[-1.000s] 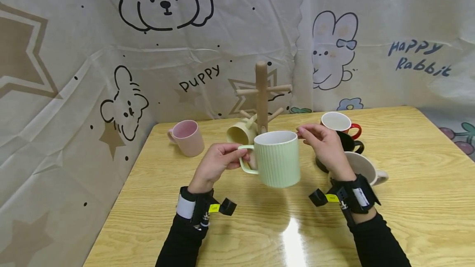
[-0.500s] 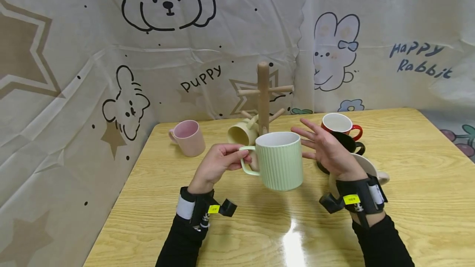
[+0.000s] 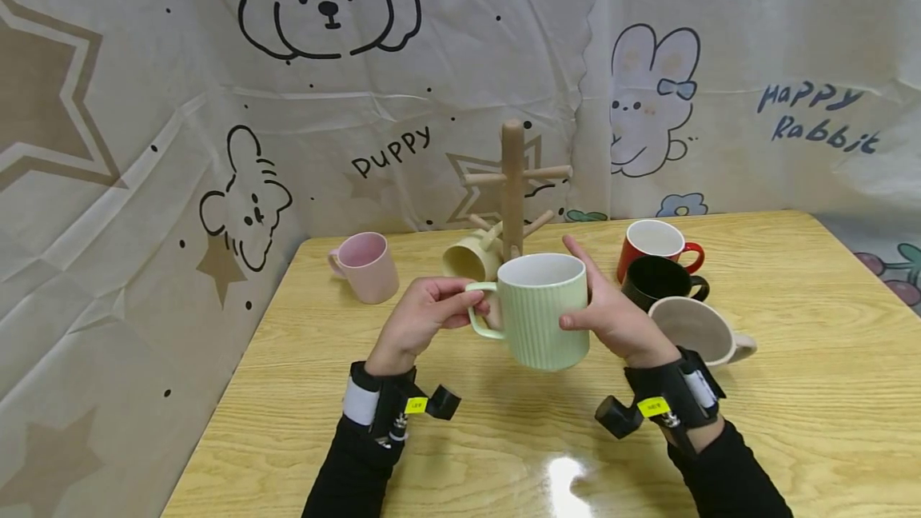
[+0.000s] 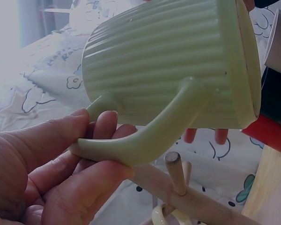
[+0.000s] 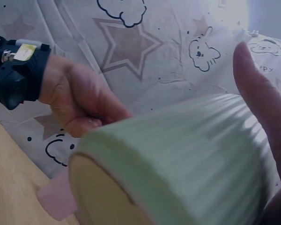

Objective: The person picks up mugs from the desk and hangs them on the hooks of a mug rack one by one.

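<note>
Green mug [image 3: 540,318]: likely stiff, breakable, slick; handle [image 4: 164,128] best hold, left hand [image 3: 423,315] pinches it; right hand [image 3: 620,322] spread around mug, firmness unclear

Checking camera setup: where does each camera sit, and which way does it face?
Head: on the head, facing forward and down at the green mug; left hand, right hand and sleeves show.
Left wrist: on that wrist, facing the mug's handle; left fingers show, right fingertips beyond.
Right wrist: on that wrist, facing the mug's base and side; right thumb and left hand show.
Both wrist views share the mug.
</note>
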Demonstrator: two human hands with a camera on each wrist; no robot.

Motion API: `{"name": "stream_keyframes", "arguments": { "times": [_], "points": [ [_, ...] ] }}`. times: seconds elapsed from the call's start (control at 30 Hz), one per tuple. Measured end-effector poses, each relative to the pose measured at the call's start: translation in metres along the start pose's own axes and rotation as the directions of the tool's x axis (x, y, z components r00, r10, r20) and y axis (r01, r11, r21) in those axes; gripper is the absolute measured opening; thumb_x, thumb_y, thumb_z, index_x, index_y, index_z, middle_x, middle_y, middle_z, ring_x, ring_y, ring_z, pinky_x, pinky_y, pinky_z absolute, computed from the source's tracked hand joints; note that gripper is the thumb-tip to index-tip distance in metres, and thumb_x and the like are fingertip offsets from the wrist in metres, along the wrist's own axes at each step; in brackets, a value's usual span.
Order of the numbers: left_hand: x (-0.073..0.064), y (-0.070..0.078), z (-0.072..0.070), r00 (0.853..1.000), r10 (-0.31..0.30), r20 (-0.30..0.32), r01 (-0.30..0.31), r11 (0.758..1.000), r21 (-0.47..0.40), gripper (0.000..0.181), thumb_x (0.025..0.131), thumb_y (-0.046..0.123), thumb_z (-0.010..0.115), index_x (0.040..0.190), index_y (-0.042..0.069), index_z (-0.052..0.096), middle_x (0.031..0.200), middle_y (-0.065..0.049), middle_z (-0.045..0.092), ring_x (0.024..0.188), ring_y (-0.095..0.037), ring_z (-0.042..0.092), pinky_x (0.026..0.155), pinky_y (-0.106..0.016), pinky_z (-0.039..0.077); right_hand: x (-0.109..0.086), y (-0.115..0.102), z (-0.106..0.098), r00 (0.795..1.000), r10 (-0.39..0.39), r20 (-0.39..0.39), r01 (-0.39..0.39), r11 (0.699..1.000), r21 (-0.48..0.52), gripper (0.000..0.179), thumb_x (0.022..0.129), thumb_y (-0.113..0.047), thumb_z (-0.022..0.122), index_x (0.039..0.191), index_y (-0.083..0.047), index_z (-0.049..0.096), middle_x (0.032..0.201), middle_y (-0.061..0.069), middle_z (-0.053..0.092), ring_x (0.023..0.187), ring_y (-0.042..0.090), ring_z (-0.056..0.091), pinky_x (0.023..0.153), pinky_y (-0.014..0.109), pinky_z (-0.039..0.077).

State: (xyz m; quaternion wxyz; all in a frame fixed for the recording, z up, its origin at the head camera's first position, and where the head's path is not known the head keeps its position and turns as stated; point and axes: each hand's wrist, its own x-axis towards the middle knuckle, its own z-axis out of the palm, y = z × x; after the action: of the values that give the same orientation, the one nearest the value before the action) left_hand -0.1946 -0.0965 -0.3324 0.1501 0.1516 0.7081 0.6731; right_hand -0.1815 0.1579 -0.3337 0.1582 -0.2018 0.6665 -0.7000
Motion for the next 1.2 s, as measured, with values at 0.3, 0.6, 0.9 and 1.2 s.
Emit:
{"name": "stream_keyframes", "arguments": {
  "times": [0.3,0.6,0.9,1.2],
  "points": [
    [0.003,-0.002,0.000,1.000,0.002,0.008,-0.002,1.000,0.022,0.032,0.091,0.010,0.056,0.111,-0.016,0.057,0.080,0.008,0.068,0.080,-0.005,0.064,0.078,-0.025,0.054,0.004,0.000,0.012,0.991,0.037,-0.130,-0.034,0.999,0.028,0.110,0.071,-0.019,0.077,0.148,-0.019,-0.001,0.127,0.016,0.036,0.106,0.022,0.041,0.088,0.034,0.039],
    [0.003,0.000,0.001,1.000,-0.005,-0.002,0.005,0.999,0.039,0.028,0.090,0.011,0.058,0.107,-0.011,0.061,0.080,0.005,0.069,0.080,-0.007,0.065,0.076,-0.025,0.054,0.004,0.002,0.016,0.986,0.047,-0.161,-0.049,0.999,-0.007,0.078,0.072,-0.016,0.076,0.133,0.001,0.031,0.114,0.008,0.050,0.099,0.020,0.050,0.084,0.035,0.045],
    [0.000,0.003,0.000,1.000,0.016,-0.015,-0.014,0.995,0.094,0.027,0.088,0.012,0.061,0.105,-0.010,0.063,0.084,-0.001,0.070,0.080,-0.007,0.065,0.077,-0.029,0.055,0.004,0.001,0.019,0.983,0.057,-0.175,-0.058,0.998,0.000,0.075,0.072,-0.018,0.076,0.131,0.001,0.033,0.113,0.008,0.050,0.099,0.021,0.050,0.084,0.035,0.045],
    [-0.003,0.004,-0.005,1.000,0.018,0.008,-0.019,0.996,0.089,0.028,0.088,0.009,0.061,0.106,-0.011,0.061,0.088,0.000,0.070,0.083,-0.007,0.065,0.078,-0.032,0.055,0.003,0.001,0.024,0.982,0.060,-0.180,-0.061,0.998,-0.001,0.075,0.072,-0.017,0.076,0.131,0.001,0.033,0.114,0.009,0.050,0.100,0.021,0.050,0.085,0.034,0.045]
  ]
}}
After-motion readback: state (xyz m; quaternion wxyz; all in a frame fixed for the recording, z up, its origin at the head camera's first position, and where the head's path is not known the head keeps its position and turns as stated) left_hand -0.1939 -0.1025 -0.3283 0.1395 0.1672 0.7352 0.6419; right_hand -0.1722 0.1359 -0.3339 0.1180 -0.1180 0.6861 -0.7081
